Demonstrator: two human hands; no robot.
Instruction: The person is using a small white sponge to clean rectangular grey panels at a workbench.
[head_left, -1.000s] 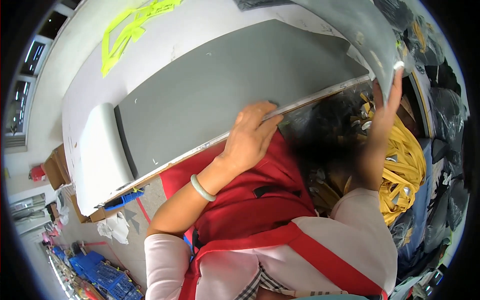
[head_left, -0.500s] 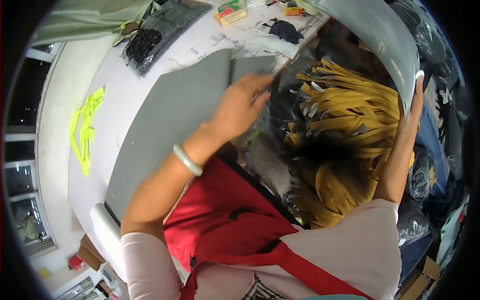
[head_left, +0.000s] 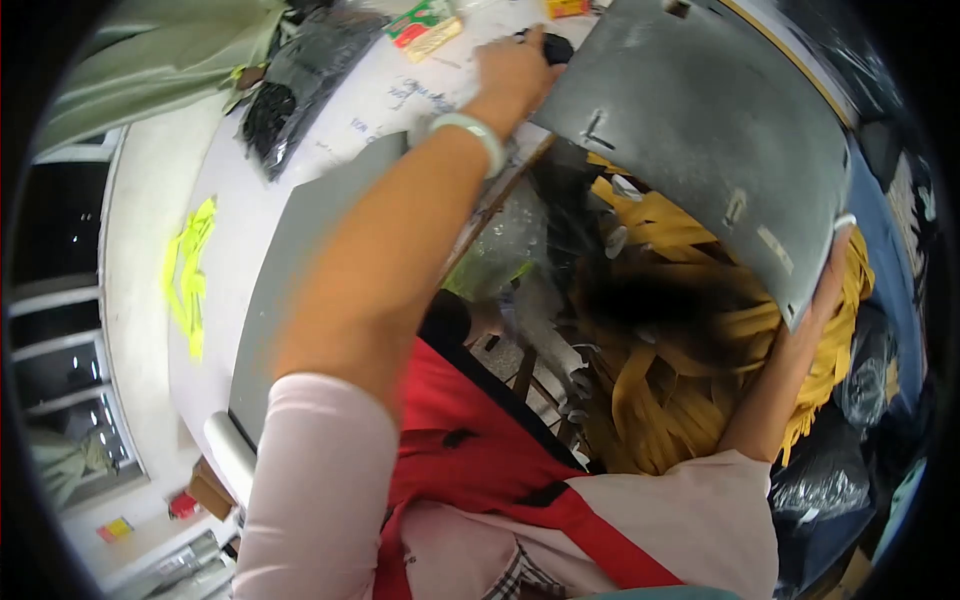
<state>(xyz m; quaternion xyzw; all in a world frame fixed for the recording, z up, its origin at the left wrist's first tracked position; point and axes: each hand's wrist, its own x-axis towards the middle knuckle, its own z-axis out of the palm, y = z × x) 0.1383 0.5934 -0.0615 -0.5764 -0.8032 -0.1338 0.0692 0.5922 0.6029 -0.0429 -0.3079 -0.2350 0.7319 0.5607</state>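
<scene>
Right hand [head_left: 828, 272] closes on the lower right edge of a stiff grey panel [head_left: 690, 120], its digits gathered at the rim; how far they wrap behind cannot be told. From that grip the panel spreads up and to the left, its near corner pointing down just beside the hand and its left edge overlapping the table's edge in view. Slot-like marks and an angled black line show on its face. Left hand [head_left: 512, 72], blurred and reaching far across the table [head_left: 235, 180], has its fingers at a small black cloth bundle [head_left: 557, 47], just beyond the panel's left edge; whether they pinch it cannot be told. A pale bangle [head_left: 470, 135] circles that wrist.

Below the panel, mustard-yellow straps [head_left: 650, 405] lie heaped. On the table, a grey sheet [head_left: 290, 250] lies partly behind the left forearm, with a white roll [head_left: 230, 455] at its near end. Neon-yellow strips [head_left: 187, 270] lie left of the sheet; farther off are a clear plastic bag [head_left: 305, 85] with black contents and a green, red and yellow packet [head_left: 425, 28].
</scene>
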